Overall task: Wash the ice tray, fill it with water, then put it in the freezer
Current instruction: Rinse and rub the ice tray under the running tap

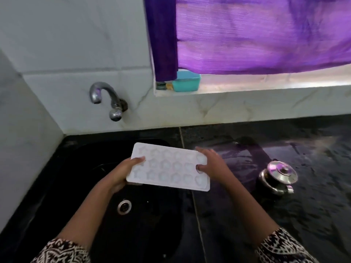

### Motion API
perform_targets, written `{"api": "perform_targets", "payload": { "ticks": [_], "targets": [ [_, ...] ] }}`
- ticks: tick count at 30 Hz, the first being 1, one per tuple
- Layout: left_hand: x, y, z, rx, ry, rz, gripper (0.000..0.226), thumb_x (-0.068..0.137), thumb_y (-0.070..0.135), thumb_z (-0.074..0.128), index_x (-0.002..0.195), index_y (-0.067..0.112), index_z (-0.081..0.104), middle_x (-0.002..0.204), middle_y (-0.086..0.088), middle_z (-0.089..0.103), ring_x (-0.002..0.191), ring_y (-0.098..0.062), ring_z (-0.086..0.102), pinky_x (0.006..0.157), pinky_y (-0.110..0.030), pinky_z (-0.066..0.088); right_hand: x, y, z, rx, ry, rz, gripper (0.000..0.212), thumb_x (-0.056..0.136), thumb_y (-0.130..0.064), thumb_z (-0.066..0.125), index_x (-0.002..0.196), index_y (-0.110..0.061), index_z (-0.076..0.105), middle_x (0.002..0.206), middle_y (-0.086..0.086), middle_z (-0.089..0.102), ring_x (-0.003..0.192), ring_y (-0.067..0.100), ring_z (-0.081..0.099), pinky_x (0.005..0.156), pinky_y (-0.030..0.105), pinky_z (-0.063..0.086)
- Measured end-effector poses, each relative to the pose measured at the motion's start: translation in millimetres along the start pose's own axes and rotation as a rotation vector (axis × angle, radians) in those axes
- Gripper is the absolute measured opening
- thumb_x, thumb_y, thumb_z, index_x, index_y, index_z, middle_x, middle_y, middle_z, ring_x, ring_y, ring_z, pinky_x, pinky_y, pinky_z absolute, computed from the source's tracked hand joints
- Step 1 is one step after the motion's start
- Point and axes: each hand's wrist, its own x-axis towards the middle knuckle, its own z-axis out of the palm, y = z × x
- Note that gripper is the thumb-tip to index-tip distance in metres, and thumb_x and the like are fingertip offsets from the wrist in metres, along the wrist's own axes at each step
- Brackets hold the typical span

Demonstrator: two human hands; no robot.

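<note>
A big purple curtain (256, 35) is hanging over the window ledge. Below it, a shiny black counter (284, 215) is lying with a black sink (76, 177) on its left side. A white ice tray (169, 168) with star and heart holes is being held flat above the sink. The left hand (121, 173) is gripping its left end, thumb on top. The right hand (210, 164) is gripping its right end, fingers curled round the edge. A steel pot (277, 175) is sitting on the counter nearby. A silver tap (106, 97) is sticking out of the wall.

No text, label, brand, number or sign can be read anywhere, whether on the white plastic ice tray (171, 168), the teal plastic box (187, 81) on the windowsill or the lidded steel pot (278, 174) on the black worktop (284, 215).
</note>
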Motion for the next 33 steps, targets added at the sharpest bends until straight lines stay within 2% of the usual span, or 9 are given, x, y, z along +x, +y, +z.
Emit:
{"api": "perform_targets", "payload": {
  "ticks": [4,7,12,16,21,26,29,31,33],
  "targets": [
    [-26,-3,-37,-0.205,0.065,-0.014,0.039,0.092,0.040,0.052,0.112,0.010,0.066,0.108,-0.012,0.072,0.098,-0.026,0.069,0.091,-0.042,0.048,24,-47,12,0.016,-0.047,-0.099,0.071,0.082,-0.007,0.062,0.145,-0.026,0.036,0.134,0.007,0.042,0.124,0.024,0.044,0.078,0.018,0.033],
    [-43,-3,-64,-0.340,0.120,0.005,0.048,0.085,0.043,0.056,0.117,0.008,0.064,0.114,-0.015,0.069,0.104,-0.030,0.066,0.097,-0.046,0.046,38,-82,28,0.036,-0.107,-0.155,0.070,0.083,-0.005,0.059,0.146,-0.027,0.034,0.142,0.009,0.038,0.122,0.019,0.043,0.070,0.013,0.035],
    [-62,-5,-105,-0.560,0.070,0.012,0.045,0.084,0.034,0.054,0.117,0.004,0.061,0.112,-0.017,0.069,0.096,-0.031,0.069,0.081,-0.044,0.057,61,-129,62,0.193,-0.210,-0.119,0.063,0.085,-0.011,0.056,0.143,-0.028,0.039,0.148,0.006,0.035,0.131,0.022,0.038,0.091,0.022,0.035],
    [-67,-8,-135,-0.636,0.047,-0.017,0.068,0.064,0.026,0.083,0.122,0.001,0.058,0.120,-0.022,0.064,0.102,-0.036,0.066,0.079,-0.047,0.058,86,-161,86,0.373,-0.307,-0.028,0.045,0.089,-0.020,0.061,0.133,-0.017,0.053,0.134,0.007,0.054,0.117,0.021,0.054,0.098,0.031,0.043],
    [-66,-17,-163,-0.693,0.055,-0.060,0.047,0.086,0.023,0.054,0.127,0.001,0.055,0.121,-0.022,0.063,0.101,-0.035,0.067,0.081,-0.048,0.057,127,-207,106,0.500,-0.233,0.107,0.034,0.093,-0.030,0.058,0.119,-0.009,0.059,0.120,0.010,0.060,0.105,0.021,0.055,0.074,0.028,0.043],
    [-64,-17,-181,-0.725,0.032,-0.061,0.039,0.086,0.022,0.052,0.118,0.000,0.059,0.114,-0.022,0.067,0.094,-0.035,0.069,0.073,-0.046,0.059,177,-248,115,0.780,-0.140,0.248,0.042,0.093,-0.030,0.056,0.126,-0.005,0.049,0.118,0.011,0.051,0.100,0.022,0.051,0.085,0.033,0.041],
    [-61,-16,-188,-0.745,0.015,-0.047,0.036,0.085,0.022,0.052,0.113,0.001,0.061,0.107,-0.021,0.069,0.088,-0.034,0.071,0.068,-0.044,0.060,200,-265,123,0.861,-0.159,0.290,0.051,0.096,-0.039,0.050,0.136,-0.008,0.042,0.130,0.011,0.050,0.114,0.028,0.051,0.091,0.037,0.039],
    [-59,-17,-193,-0.761,0.019,-0.041,0.035,0.085,0.022,0.052,0.111,0.001,0.062,0.105,-0.021,0.070,0.086,-0.033,0.071,0.066,-0.043,0.060,210,-272,131,0.933,-0.196,0.311,0.046,0.097,-0.040,0.048,0.133,-0.013,0.041,0.118,0.010,0.055,0.111,0.029,0.056,0.093,0.036,0.039],
    [-59,-18,-196,-0.774,0.027,-0.034,0.035,0.085,0.023,0.052,0.111,0.002,0.062,0.106,-0.021,0.070,0.087,-0.033,0.071,0.068,-0.043,0.060,213,-275,135,1.021,-0.203,0.323,0.034,0.097,-0.035,0.051,0.124,-0.016,0.043,0.095,0.008,0.054,0.093,0.026,0.060,0.088,0.034,0.042]
  ]
}}
